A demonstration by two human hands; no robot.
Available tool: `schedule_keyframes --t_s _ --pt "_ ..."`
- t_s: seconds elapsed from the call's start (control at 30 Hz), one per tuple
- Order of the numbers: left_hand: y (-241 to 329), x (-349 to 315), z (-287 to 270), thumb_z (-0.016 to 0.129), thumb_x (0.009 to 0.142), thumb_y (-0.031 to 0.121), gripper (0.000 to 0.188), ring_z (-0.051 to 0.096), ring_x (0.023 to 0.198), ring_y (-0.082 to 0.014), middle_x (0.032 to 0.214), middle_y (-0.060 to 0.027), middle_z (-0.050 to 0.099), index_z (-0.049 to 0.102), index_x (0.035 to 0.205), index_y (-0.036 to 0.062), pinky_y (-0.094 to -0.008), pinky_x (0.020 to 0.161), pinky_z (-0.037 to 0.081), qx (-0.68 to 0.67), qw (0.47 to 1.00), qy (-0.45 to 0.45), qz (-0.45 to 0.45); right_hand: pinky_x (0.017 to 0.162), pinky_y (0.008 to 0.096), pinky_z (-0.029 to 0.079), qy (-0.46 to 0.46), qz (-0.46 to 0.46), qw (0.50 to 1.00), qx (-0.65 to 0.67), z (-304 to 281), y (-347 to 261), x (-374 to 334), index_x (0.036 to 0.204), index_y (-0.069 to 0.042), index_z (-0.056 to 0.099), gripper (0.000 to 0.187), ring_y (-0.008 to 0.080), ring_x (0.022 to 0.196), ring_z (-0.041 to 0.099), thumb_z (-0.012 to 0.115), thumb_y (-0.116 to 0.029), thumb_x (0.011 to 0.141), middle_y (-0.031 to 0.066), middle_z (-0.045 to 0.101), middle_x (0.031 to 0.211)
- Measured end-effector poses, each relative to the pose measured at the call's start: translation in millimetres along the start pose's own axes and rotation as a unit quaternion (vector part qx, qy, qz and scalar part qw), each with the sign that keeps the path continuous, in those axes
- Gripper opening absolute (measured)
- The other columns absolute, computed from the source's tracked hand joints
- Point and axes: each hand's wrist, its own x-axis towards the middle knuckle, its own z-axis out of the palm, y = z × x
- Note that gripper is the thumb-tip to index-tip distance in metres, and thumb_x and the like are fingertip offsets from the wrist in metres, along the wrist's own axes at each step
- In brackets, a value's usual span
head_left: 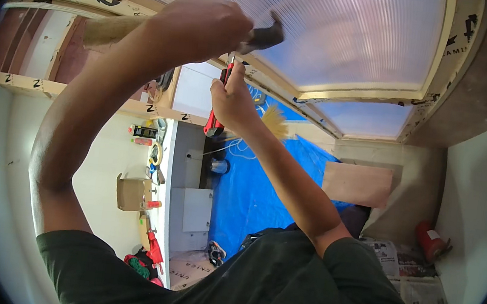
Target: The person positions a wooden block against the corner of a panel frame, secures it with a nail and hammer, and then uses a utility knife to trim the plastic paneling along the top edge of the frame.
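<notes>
My left hand (pixel 203 27) is raised and wrapped around a hammer (pixel 267 36). The hammer's dark head sticks out on the right of the fist, and a thick wooden handle shows on the left. Just below, my right hand (pixel 236 100) grips a red and black utility knife (pixel 213 126) upright. Its blade points up, close to the hammer head and the lower edge of the wooden frame (pixel 316 92); whether it touches either, I cannot tell. That frame surrounds a ribbed translucent panel (pixel 353 32) above my hands.
A pale ledge (pixel 169 233) at left holds tape, tools and an open cardboard box (pixel 130 193). Below lie a blue tarp (pixel 250 195), a yellow-bristled brush (pixel 274 122) and a kettle-like container (pixel 219 165). At right are a brown board (pixel 357 185), newspapers (pixel 425 299) and a red cylinder (pixel 430 240).
</notes>
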Motion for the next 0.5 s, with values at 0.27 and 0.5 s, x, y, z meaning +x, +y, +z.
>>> schedule_keyframes --t_s 0.27,0.5 --pt "-4.1 10.2 -3.8 0.072 0.088 0.015 0.015 0.073 0.072 -0.027 0.08 -0.0156 0.072 0.072 0.099 0.0053 -0.0394 0.063 0.056 -0.001 0.999 -0.027 -0.034 0.071 0.0411 0.048 0.009 0.006 1.0 0.001 -1.9 -1.3 1.0 0.14 0.006 0.023 0.055 0.0265 0.077 0.06 0.049 -0.014 0.095 0.016 0.055 0.086" --pt "-5.5 1.4 2.3 0.073 0.086 0.016 0.015 0.07 0.066 -0.0272 0.077 -0.0152 0.071 0.072 0.096 0.0048 -0.0411 0.061 0.054 -0.03 0.999 0.02 -0.013 0.076 0.0424 0.048 -0.004 0.019 1.0 -0.022 -5.3 -7.5 -1.5 0.138 0.004 0.025 0.053 0.0293 0.083 0.061 0.049 -0.015 0.095 0.018 0.056 0.089"
